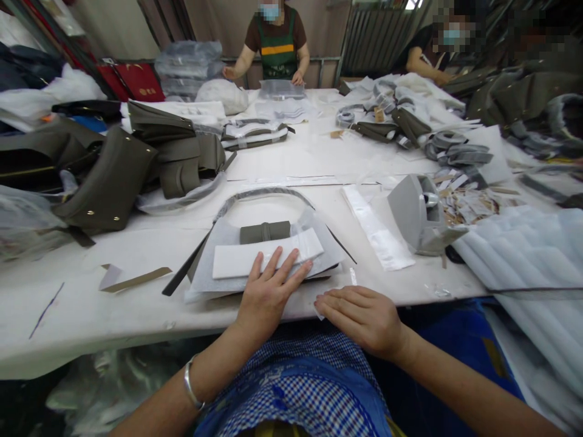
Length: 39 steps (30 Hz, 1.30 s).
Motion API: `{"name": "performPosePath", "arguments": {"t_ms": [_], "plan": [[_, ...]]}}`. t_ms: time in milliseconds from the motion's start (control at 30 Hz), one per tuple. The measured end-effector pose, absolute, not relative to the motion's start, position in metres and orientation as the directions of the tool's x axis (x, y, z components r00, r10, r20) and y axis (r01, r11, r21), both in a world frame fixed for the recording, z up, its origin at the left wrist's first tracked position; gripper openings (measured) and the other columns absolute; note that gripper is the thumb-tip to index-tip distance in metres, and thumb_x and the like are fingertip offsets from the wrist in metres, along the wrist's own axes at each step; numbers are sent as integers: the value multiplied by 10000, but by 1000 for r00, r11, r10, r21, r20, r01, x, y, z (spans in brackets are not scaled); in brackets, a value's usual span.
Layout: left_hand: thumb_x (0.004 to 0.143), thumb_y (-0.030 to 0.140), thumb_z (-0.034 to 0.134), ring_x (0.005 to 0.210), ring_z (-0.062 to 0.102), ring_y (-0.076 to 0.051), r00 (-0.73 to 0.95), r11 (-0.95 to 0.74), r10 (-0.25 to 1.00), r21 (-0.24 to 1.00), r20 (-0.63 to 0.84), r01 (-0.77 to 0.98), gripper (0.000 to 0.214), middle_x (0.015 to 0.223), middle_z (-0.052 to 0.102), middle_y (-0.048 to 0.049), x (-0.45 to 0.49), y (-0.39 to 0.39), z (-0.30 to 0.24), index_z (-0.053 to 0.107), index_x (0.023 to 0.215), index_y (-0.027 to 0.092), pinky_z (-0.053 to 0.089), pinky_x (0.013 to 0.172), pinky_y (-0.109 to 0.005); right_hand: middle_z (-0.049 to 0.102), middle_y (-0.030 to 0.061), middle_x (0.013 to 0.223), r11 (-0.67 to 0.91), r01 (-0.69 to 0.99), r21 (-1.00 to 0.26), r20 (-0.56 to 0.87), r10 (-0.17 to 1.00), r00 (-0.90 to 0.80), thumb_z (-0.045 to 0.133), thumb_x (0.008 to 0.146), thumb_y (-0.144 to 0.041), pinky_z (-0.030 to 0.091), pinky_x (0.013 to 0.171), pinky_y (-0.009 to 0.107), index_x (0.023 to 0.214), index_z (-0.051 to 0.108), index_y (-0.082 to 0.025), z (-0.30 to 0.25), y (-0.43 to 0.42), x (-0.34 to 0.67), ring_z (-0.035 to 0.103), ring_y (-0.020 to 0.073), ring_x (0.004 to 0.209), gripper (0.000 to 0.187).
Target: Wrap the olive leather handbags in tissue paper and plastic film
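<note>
In front of me lies an olive-brown handbag [265, 232], flat on the table and largely covered by thin white wrapping sheet. Its handle [268, 193], wrapped in clear plastic, arches away from me. A folded white foam strip [237, 261] rests across the bag below its flap tab. My left hand [268, 294] lies open with fingers spread, pressing on the strip's right part. Near the table's front edge, right of the bag, my right hand [364, 318] is closed, fingers together. A small piece of clear tape [319, 311] shows at its fingertips.
A grey tape dispenser [410, 212] stands at right beside a white plastic strip [380, 230]. Stacked foam sheets [528, 249] lie at far right. Several olive bags [109, 176] fill the left side. One co-worker [277, 42] stands across the table, another [428, 60] further right.
</note>
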State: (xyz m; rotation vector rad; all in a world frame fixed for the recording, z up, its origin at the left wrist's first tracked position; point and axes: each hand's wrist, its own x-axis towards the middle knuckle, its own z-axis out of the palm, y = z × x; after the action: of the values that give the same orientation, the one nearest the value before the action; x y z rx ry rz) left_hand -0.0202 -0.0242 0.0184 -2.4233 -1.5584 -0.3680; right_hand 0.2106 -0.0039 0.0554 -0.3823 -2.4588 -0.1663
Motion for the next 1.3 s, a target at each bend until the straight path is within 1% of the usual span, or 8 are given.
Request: {"name": "performPosePath", "arguments": {"t_ms": [200,367,500,633,867,1067,1167,1300], "plan": [[1000,308,466,1438,356,-325,410,-411,843,-74,349,908,530,1572,382,1,-18,-25,15,335,1511,364,346,1134,-614,781,64,921,940,327,96,605,205,-769,516,966,-105,546,757,311,1002,722,-126,80,17,198,718,175,845,210],[997,301,473,1428,370,-340,437,-444,814,-75,383,893,467,1558,411,-32,-17,-23,13,434,1462,321,364,1119,-625,780,34,877,911,402,97,566,281,-775,530,954,-100,499,715,293,988,728,-164,88,41,189,712,159,794,211],[999,293,473,1418,391,-330,435,-455,798,-58,417,889,353,1543,435,-45,-18,-22,13,566,1340,294,371,1113,-624,766,25,815,902,432,12,460,379,-803,527,956,-123,464,713,293,939,733,-184,88,59,184,702,156,761,215],[1011,260,441,1410,408,-300,448,-479,786,-38,425,877,350,1526,461,-25,-20,-20,12,572,1336,267,338,1146,-609,755,14,779,875,477,-81,363,472,-804,584,936,-157,428,716,301,880,727,-205,82,76,180,687,162,755,161],[1033,247,374,1366,466,-269,427,-506,762,36,487,862,366,1479,519,-11,-20,-18,9,583,1332,223,247,1204,-559,722,20,782,841,464,-279,192,523,-831,712,869,-207,440,723,299,789,718,-205,73,105,165,624,184,808,80],[1039,236,351,1370,463,-225,401,-500,777,88,486,862,364,1459,544,-31,-19,-18,7,610,1287,174,142,1246,-494,695,10,787,745,502,-439,-33,545,-838,738,825,-182,448,705,268,774,720,-197,70,127,157,627,173,786,56],[1032,222,367,1385,444,-210,397,-493,791,100,466,864,368,1465,538,-42,-21,-18,7,582,1327,177,166,1241,-482,702,6,810,717,513,-472,-81,544,-835,724,823,-163,438,703,258,802,704,-187,70,131,155,633,168,786,38],[1024,214,376,1382,449,-229,430,-512,780,68,454,856,431,1507,487,-30,-24,-19,8,477,1442,245,263,1203,-497,706,11,809,704,527,-475,-82,561,-824,700,828,-143,426,689,254,812,693,-186,71,130,155,635,172,781,46]]}}
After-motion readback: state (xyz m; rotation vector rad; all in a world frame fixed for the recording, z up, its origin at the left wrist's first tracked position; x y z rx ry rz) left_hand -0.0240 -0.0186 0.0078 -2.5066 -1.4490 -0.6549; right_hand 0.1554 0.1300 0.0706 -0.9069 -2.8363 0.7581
